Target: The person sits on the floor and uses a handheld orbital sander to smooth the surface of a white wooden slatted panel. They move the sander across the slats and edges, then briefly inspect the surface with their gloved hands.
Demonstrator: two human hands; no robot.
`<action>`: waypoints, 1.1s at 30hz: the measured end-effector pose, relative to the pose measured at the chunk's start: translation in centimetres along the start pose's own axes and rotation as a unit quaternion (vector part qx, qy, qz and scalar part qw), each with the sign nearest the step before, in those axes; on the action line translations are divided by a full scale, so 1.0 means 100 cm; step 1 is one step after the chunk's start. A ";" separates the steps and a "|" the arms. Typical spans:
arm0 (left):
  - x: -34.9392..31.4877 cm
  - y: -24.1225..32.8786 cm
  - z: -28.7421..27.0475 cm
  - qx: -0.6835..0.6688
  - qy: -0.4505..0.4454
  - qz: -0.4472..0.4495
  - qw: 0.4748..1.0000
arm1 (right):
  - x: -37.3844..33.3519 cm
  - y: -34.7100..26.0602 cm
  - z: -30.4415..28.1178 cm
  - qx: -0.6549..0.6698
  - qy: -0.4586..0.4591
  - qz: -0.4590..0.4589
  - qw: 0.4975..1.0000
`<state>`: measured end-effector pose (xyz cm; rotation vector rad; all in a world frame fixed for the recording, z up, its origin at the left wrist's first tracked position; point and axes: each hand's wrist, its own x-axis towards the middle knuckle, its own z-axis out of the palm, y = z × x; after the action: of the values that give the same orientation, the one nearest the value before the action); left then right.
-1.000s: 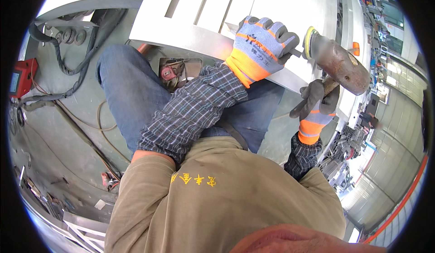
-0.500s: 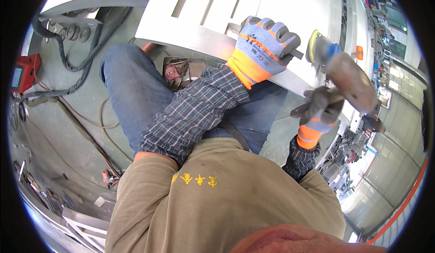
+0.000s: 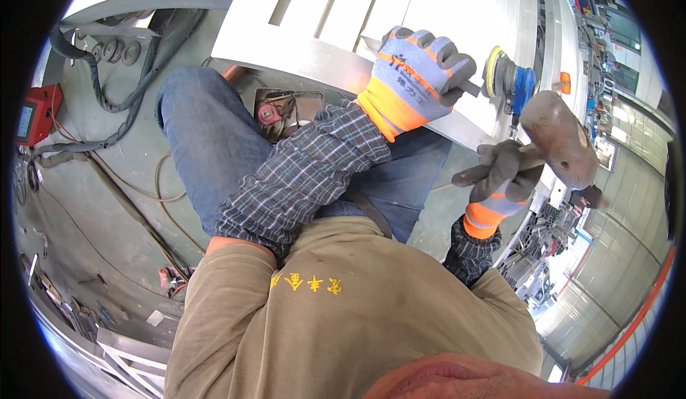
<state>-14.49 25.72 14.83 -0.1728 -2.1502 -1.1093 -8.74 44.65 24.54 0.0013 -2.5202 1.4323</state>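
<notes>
My left hand [image 3: 414, 81], in a grey-blue and orange work glove, is wrapped around a flat dark metal bar [image 3: 469, 88] held against the white metal panel [image 3: 304, 49]. One end of the bar sticks out past the fingers on the right; what looks like its other end shows left of the glove. To the right and nearer my body, my right hand [image 3: 506, 174], gloved alike, grips the handle of a mallet [image 3: 561, 138]. The worn brown mallet head is raised, apart from bar and panel. Beyond both hands, a blue and grey disc sander [image 3: 522, 88] with a yellow pad rests on the panel.
Slots cut the panel behind my left hand. A bin [image 3: 307, 106] with a red tape measure sits beneath its edge. Dark hoses [image 3: 100, 152] and a red machine [image 3: 37, 117] are on the floor at left. Cluttered parts [image 3: 536, 249] lie at far right.
The mallet head, blurred by motion before, has shifted slightly right and down and turned more upright. My left hand and the bar have barely moved.
</notes>
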 end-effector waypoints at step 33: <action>-0.243 -0.184 -0.368 -0.048 0.426 -0.524 0.736 | -0.071 0.047 0.106 -0.024 -0.604 0.199 0.772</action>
<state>15.40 -9.03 1.34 1.4054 -1.2146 -1.4446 -4.66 37.22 13.90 0.6061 -3.7481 1.9037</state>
